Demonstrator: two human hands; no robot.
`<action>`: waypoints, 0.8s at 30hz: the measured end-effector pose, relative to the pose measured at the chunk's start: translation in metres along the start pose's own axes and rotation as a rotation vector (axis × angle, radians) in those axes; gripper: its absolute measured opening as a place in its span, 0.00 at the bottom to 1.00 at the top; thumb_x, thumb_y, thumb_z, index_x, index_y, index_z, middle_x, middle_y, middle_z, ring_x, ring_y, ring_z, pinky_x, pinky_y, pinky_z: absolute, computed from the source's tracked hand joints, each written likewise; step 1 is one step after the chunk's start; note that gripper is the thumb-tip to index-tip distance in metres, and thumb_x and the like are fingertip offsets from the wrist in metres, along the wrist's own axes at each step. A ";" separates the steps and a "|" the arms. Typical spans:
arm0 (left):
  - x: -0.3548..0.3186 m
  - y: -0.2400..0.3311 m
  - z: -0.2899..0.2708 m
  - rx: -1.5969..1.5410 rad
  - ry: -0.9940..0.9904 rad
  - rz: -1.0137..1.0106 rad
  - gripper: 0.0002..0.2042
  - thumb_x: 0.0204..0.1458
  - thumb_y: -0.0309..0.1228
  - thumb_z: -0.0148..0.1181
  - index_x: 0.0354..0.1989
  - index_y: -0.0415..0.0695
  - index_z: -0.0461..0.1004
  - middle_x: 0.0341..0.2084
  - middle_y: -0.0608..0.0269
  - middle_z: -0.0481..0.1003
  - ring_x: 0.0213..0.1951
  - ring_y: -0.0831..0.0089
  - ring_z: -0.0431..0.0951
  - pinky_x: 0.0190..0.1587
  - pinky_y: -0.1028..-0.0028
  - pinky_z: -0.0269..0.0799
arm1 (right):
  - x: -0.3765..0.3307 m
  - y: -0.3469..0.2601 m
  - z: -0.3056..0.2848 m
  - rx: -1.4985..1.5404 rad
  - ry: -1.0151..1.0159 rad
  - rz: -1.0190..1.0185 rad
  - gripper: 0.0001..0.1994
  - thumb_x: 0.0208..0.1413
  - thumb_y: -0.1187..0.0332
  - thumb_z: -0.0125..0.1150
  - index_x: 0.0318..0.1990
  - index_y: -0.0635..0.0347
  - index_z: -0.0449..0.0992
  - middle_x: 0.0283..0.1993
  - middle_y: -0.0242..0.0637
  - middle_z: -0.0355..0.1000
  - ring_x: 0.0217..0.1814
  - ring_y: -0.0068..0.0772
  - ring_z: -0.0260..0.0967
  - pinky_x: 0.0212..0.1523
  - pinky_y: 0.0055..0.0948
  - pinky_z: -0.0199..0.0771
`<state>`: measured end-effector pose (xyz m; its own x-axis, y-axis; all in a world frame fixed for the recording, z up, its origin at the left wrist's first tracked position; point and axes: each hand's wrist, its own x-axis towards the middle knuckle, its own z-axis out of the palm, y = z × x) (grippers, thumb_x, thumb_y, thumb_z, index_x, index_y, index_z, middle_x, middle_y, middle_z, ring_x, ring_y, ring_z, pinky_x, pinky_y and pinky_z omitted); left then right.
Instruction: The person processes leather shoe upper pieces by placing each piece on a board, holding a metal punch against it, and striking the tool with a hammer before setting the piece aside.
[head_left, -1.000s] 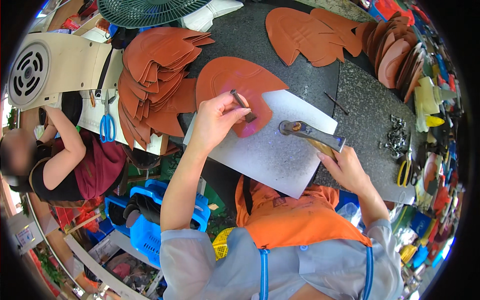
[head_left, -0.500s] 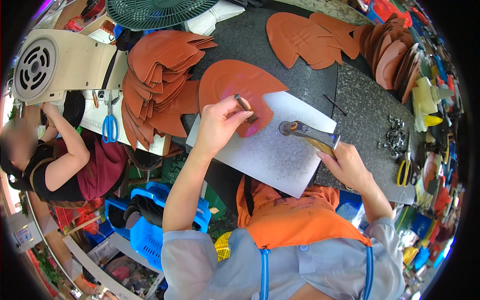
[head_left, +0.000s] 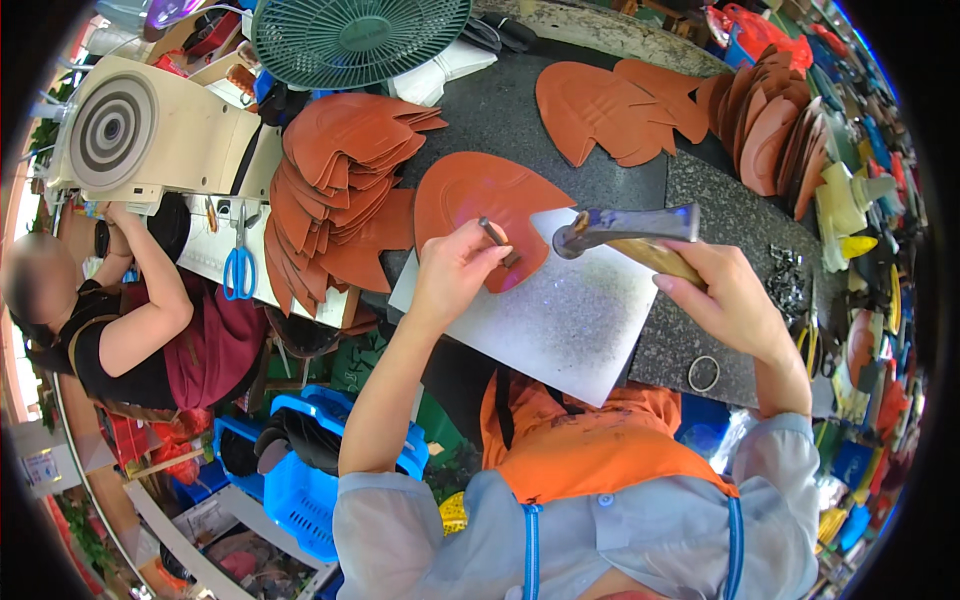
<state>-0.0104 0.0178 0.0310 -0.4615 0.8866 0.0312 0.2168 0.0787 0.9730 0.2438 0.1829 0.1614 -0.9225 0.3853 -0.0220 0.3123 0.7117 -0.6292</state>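
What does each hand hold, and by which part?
The right hand holds a steel-headed hammer by its wooden handle. The left hand pinches a small metal punch near its middle.

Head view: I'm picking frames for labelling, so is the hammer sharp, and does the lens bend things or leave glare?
In the head view, the hammer in the right hand is slightly motion-blurred, while the left hand and punch look sharp. Fisheye curves the bench edge and blackens the corners. The grey plate shows a soft bright patch. A co-worker's face at far left is blurred.

Green fan (head_left: 360,38), blue scissors (head_left: 238,270)
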 end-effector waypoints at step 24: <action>-0.001 0.003 0.000 0.276 -0.008 0.150 0.06 0.51 0.25 0.68 0.36 0.40 0.79 0.22 0.58 0.78 0.22 0.75 0.78 0.28 0.76 0.72 | 0.014 -0.017 -0.008 0.132 0.243 -0.184 0.12 0.56 0.68 0.63 0.44 0.66 0.73 0.27 0.49 0.70 0.29 0.54 0.70 0.32 0.39 0.71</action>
<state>-0.0091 0.0170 0.0338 -0.4001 0.9012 0.1665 0.5074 0.0665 0.8591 0.2274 0.1811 0.1781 -0.8746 0.3975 0.2775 0.0988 0.7066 -0.7007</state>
